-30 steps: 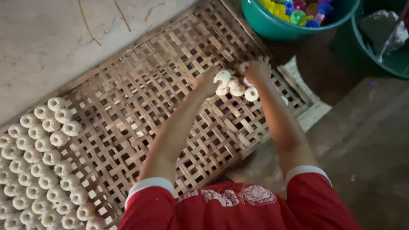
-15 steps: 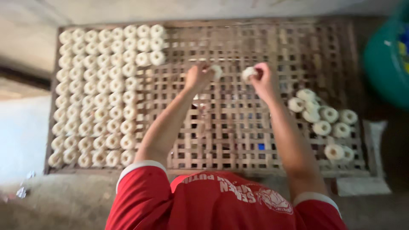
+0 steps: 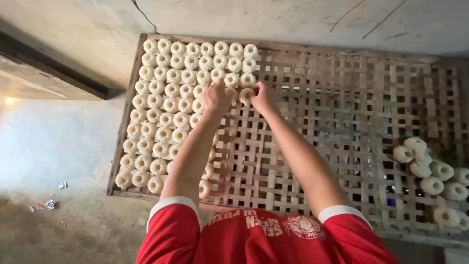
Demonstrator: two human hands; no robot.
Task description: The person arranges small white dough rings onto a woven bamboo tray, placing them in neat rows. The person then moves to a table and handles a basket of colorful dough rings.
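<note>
A woven bamboo rack (image 3: 342,112) lies on the floor. Its left part is filled with neat rows of white ring-shaped dough pieces (image 3: 166,98). Both my hands reach to the right edge of those rows. My left hand (image 3: 215,98) presses down at the end of a row, what it holds is hidden. My right hand (image 3: 261,95) pinches one white ring (image 3: 245,95) just beside the last rings placed. A loose heap of rings (image 3: 430,171) sits on the rack at the far right. My red sleeves show at the bottom.
A concrete wall (image 3: 293,19) runs along the rack's far side. Grey floor (image 3: 53,146) lies to the left, with small scraps of litter (image 3: 49,204). A dark wooden ledge (image 3: 49,73) sits at the upper left.
The view swung from the tubs and the heap to the filled rows. Both hands carried rings leftward across the rack and now rest at the rows' right edge.
</note>
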